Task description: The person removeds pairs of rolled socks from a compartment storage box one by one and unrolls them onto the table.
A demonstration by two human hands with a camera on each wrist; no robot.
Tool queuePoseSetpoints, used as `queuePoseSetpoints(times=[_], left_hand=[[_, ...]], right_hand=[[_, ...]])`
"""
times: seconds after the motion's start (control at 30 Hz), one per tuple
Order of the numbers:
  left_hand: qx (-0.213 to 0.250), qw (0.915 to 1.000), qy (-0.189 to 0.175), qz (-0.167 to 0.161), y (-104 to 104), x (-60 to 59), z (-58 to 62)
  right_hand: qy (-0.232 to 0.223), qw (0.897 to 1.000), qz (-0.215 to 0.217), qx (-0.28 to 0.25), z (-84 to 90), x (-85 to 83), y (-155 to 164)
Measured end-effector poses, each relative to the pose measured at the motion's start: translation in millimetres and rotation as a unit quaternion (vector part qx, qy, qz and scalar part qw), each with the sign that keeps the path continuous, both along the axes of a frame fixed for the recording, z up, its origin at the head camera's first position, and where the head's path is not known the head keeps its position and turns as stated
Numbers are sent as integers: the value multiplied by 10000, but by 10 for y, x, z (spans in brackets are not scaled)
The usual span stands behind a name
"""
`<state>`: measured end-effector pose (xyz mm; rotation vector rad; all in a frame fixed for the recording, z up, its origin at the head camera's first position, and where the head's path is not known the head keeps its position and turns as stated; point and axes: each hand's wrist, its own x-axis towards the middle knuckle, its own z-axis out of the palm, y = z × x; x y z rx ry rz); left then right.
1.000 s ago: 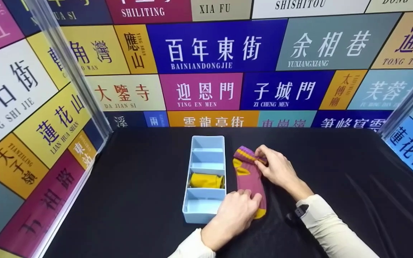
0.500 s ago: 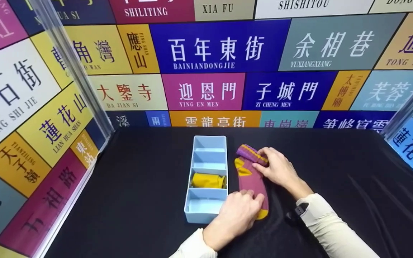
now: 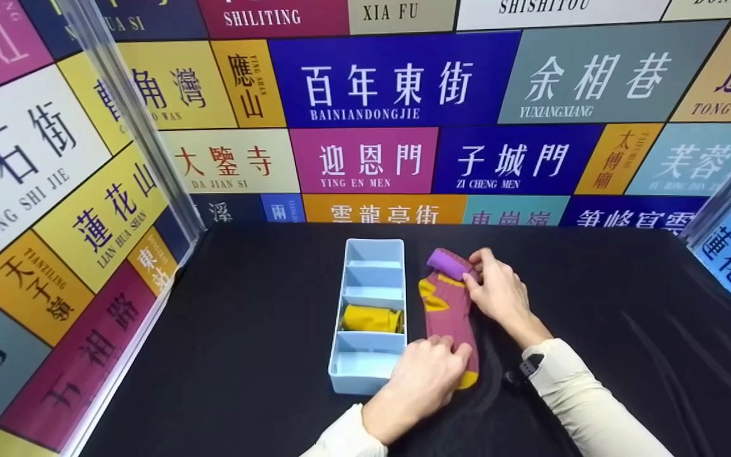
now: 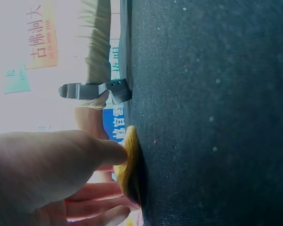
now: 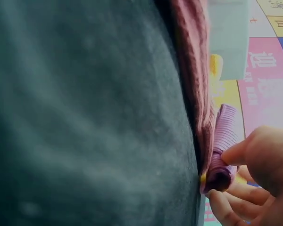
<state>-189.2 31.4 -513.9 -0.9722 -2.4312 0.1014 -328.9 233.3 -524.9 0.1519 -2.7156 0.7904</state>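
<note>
A dusty-pink sock (image 3: 453,322) with a yellow heel and toe lies lengthwise on the black cloth. Its top is turned down into a purple roll (image 3: 448,262). At the roll's right end, my right hand (image 3: 499,289) pinches it between thumb and fingers; the right wrist view shows the thumb on the ribbed roll (image 5: 225,132). Lower down, my left hand (image 3: 426,368) rests on the sock near the toe and presses it. In the left wrist view the thumb touches the yellow toe (image 4: 129,165), with the fingers extended beside it.
Left of the sock stands a long light-blue divided box (image 3: 335,358). One compartment holds a rolled yellow cloth item (image 3: 370,318). Black cloth (image 3: 245,355) covers the table, with colourful sign-printed panels (image 3: 365,158) behind and at the sides.
The sock's top has been turned over further: its yellow-striped band has rolled under and plain purple now shows. My right hand has shifted slightly with it; my left hand stays on the sock.
</note>
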Motion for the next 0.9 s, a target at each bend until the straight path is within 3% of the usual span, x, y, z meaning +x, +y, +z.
queuePoseSetpoints(times=[0.53,0.9], left_hand=[[-29,10000,-50,33,13,-1,16],[-118,9995,-284,109,15,28,11]], right_hand=[[-149,9998,58,150,-8,-89,122],[-302,9987,-350,-226,2,-141,201]])
